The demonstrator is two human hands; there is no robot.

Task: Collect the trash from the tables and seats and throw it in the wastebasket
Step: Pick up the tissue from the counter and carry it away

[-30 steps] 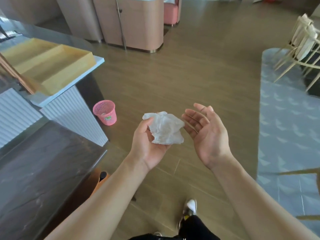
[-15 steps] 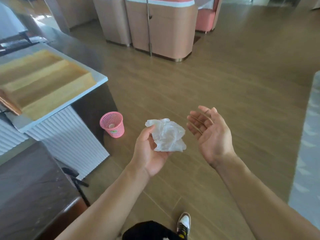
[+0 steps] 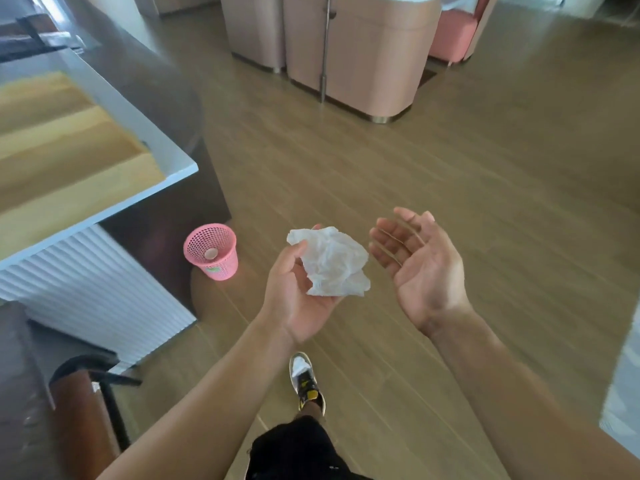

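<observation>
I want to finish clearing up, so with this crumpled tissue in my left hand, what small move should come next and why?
Probably carry the left hand leftward and forward toward the pink wastebasket. The crumpled tissue sits loosely in that hand, not yet over the basket, which stands open on the floor by the white ribbed counter. The right hand is open and empty.

Wooden tray [image 3: 69, 161] on white counter [image 3: 166, 147]; beige cabinet [image 3: 367, 53] across wood floor [image 3: 450, 188]; pink seat [image 3: 450, 32] behind.

Wood floor [image 3: 450, 174] — pink wastebasket [image 3: 212, 252]
</observation>
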